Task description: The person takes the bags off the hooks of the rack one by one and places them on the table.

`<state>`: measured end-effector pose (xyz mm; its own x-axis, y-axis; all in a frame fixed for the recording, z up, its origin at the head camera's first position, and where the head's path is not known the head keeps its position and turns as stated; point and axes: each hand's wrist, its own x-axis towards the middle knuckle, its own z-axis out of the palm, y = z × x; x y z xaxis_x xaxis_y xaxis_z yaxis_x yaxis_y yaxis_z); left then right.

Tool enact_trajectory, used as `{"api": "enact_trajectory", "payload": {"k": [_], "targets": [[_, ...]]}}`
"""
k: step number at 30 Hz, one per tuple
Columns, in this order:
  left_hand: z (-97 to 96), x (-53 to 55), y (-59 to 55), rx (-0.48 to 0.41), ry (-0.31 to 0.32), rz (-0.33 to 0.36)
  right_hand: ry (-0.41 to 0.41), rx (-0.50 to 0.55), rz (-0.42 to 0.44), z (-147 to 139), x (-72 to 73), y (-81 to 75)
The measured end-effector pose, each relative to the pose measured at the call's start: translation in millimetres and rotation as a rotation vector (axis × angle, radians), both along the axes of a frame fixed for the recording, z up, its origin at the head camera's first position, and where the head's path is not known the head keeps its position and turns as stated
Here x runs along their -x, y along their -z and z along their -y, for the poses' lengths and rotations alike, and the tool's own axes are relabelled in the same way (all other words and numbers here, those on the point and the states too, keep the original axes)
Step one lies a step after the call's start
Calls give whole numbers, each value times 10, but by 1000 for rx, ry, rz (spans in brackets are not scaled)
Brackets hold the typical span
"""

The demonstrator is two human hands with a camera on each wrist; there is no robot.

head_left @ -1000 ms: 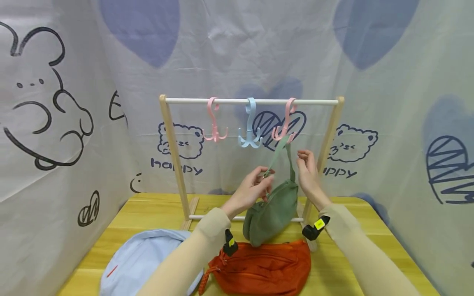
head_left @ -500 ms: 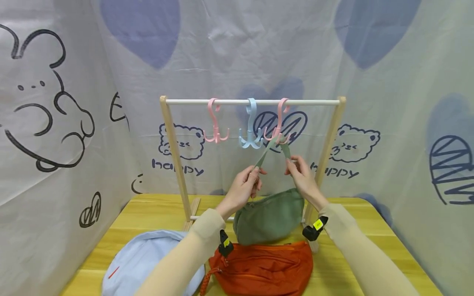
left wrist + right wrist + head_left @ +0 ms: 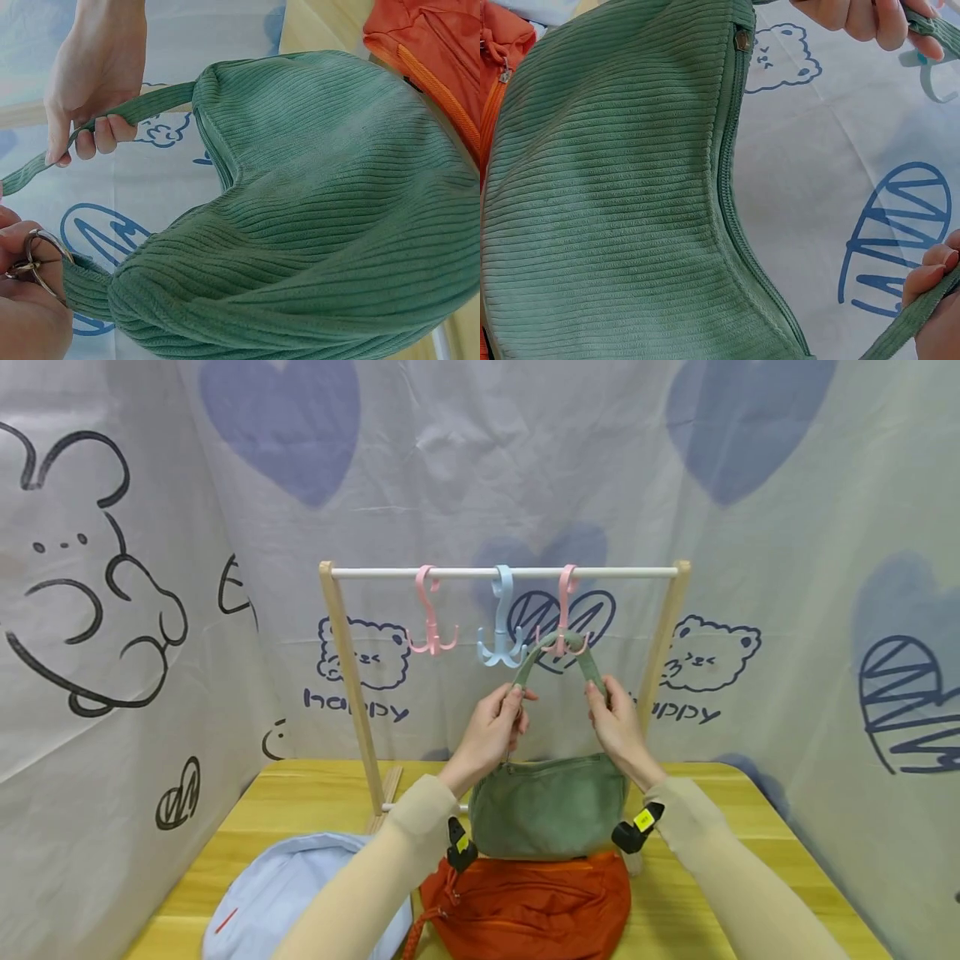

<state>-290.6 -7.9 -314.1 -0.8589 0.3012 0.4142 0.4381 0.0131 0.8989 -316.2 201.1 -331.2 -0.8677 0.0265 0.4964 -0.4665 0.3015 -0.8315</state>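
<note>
A green corduroy bag [image 3: 551, 810] hangs below my two hands, its front towards me and its zip [image 3: 726, 180] along the top edge. My left hand [image 3: 483, 731] pinches the left side of its strap [image 3: 592, 670], close to a metal ring [image 3: 36, 259]. On the other side, my right hand [image 3: 618, 727] grips the strap between thumb and curled fingers. Between the hands the strap arches up and overlaps the lower prongs of the right pink hook [image 3: 565, 597] in the head view.
A white rail [image 3: 622, 573] on a wooden stand also carries a blue hook [image 3: 502, 610] and another pink hook [image 3: 429, 610]. An orange bag [image 3: 540, 910] lies just in front of the green one; a pale blue bag [image 3: 292, 893] lies left on the wooden table [image 3: 277, 793].
My right hand has closed on the strap, having been free beside it. The bag has swung from tilted to level, and the strap has spread wider. The right pink hook has shifted left.
</note>
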Motion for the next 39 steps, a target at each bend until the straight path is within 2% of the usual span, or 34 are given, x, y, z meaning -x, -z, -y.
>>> {"api": "enact_trajectory", "payload": {"k": [8,18,24,31,39], "targets": [[-99,47,-164,2,-46,-41,11,43,-9,23,-16,-121],[-181,25,-337,-7,-63,-85,-13,180,-25,72,-39,-256],[-184,-3,-372,-13,-71,-113,-27,238,-71,77,-84,-330],[-135,-61,-386,25,-77,-164,-49,233,-110,59,-176,-403],[-83,-130,-409,-4,-94,-197,-106,243,-146,61,-305,-438]]}}
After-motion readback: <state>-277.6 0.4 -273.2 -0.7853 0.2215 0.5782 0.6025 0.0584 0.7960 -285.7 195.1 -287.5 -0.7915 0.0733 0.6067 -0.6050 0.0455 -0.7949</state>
